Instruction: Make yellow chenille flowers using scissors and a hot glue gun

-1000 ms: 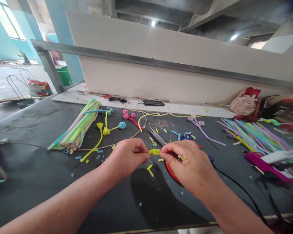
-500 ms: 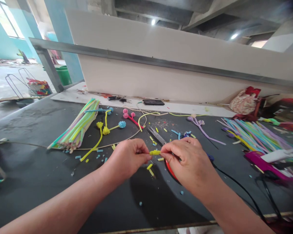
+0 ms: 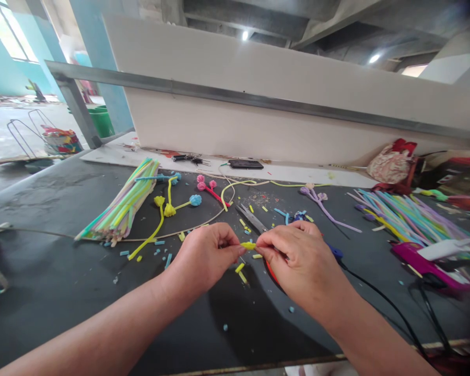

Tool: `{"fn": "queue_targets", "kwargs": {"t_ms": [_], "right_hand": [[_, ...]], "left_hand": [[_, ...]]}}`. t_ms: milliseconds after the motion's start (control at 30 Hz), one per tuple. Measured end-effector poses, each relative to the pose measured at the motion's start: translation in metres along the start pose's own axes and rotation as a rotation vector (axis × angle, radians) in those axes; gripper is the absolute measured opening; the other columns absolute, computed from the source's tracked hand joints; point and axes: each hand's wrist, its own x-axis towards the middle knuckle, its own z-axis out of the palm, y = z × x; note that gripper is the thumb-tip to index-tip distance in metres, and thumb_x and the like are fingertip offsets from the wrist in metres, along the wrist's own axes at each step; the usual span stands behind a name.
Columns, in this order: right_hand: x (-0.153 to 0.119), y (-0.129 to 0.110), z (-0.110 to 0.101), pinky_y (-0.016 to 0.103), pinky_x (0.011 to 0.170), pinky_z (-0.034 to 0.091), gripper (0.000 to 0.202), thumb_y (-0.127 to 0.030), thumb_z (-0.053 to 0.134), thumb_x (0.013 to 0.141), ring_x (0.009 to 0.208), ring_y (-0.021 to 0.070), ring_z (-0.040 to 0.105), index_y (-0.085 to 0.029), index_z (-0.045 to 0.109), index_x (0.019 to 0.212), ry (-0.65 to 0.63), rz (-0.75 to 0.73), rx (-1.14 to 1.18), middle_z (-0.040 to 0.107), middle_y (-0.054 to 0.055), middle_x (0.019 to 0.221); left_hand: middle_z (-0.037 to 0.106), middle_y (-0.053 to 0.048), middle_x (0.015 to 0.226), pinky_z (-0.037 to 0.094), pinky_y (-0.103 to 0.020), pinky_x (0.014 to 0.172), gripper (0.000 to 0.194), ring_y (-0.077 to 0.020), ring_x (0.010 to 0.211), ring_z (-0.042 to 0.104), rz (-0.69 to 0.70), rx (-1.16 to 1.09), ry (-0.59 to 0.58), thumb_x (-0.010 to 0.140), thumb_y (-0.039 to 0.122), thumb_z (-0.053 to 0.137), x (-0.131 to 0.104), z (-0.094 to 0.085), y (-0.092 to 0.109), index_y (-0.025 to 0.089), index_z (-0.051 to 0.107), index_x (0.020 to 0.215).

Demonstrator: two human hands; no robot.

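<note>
Between my two hands, over the middle of the dark table, is a short yellow fuzzy piece [image 3: 248, 245]. My left hand [image 3: 208, 254] pinches its left end between thumb and fingertips. The right end is pinched in my right hand [image 3: 302, 259]. Scissors [image 3: 253, 218] lie open-bladed behind the piece, their red handle partly hidden under my right hand. Short yellow cut bits [image 3: 241, 272] and blue ones lie around on the table. To the left rests a yellow stem with yellow pompoms [image 3: 169, 210], and a blue pompom [image 3: 196, 200] is beside it.
A bundle of pastel fuzzy stems [image 3: 125, 201] lies at the left, another [image 3: 407, 216] at the right. A magenta and white glue gun [image 3: 431, 266] with a black cable sits at the right. Pink [image 3: 212, 191] and purple [image 3: 319, 202] pompom stems lie farther back, before a phone [image 3: 245, 164].
My right hand has shifted very slightly to the left. Both hands keep their pinch on the yellow piece.
</note>
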Motion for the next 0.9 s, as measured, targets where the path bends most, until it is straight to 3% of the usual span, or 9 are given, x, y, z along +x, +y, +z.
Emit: {"fn": "queue_targets", "kwargs": {"t_ms": [200, 367, 467, 600, 900], "right_hand": [[0.0, -0.001, -0.002, 0.031, 0.073, 0.032, 0.014, -0.011, 0.061, 0.076, 0.059, 0.0107, 0.054, -0.021, 0.059, 0.067, -0.038, 0.073, 0.044, 0.061, -0.007, 0.059], [0.003, -0.001, -0.008, 0.028, 0.064, 0.038, 0.006, -0.019, 0.057, 0.078, 0.062, 0.0123, 0.056, -0.022, 0.061, 0.077, -0.072, 0.248, 0.149, 0.063, -0.003, 0.069], [0.003, -0.003, -0.01, 0.026, 0.061, 0.042, 0.006, -0.024, 0.053, 0.08, 0.066, 0.0139, 0.057, -0.021, 0.058, 0.08, -0.093, 0.425, 0.309, 0.062, 0.0, 0.072], [0.001, -0.003, -0.005, 0.026, 0.063, 0.045, 0.019, -0.035, 0.053, 0.081, 0.073, 0.0157, 0.058, -0.021, 0.059, 0.092, -0.249, 0.579, 0.596, 0.065, 0.001, 0.081], [-0.001, 0.005, 0.006, 0.026, 0.057, 0.043, 0.016, -0.034, 0.053, 0.081, 0.061, 0.0135, 0.053, -0.019, 0.061, 0.08, -0.263, 0.594, 0.621, 0.058, -0.001, 0.065]], "left_hand": [[0.056, 0.003, 0.058, 0.032, -0.021, 0.052, 0.015, -0.0105, 0.057, 0.046, 0.033, 0.027, 0.04, 0.071, 0.03, 0.058, -0.003, 0.001, 0.0, 0.018, 0.059, 0.062], [0.055, 0.004, 0.058, 0.033, -0.021, 0.053, 0.015, -0.0105, 0.058, 0.046, 0.029, 0.023, 0.041, 0.072, 0.031, 0.057, -0.004, 0.0, 0.003, 0.019, 0.057, 0.063], [0.054, 0.004, 0.057, 0.033, -0.021, 0.053, 0.016, -0.0103, 0.057, 0.046, 0.02, 0.015, 0.049, 0.072, 0.032, 0.057, -0.005, -0.001, 0.005, 0.019, 0.056, 0.062], [0.056, 0.004, 0.059, 0.034, -0.022, 0.055, 0.015, -0.0104, 0.058, 0.048, 0.069, 0.059, 0.071, 0.072, 0.03, 0.057, -0.007, -0.002, 0.007, 0.019, 0.057, 0.062], [0.057, 0.004, 0.06, 0.034, -0.021, 0.055, 0.015, -0.0105, 0.059, 0.049, 0.143, 0.081, 0.111, 0.073, 0.028, 0.058, -0.009, -0.002, 0.006, 0.019, 0.059, 0.062]]}}
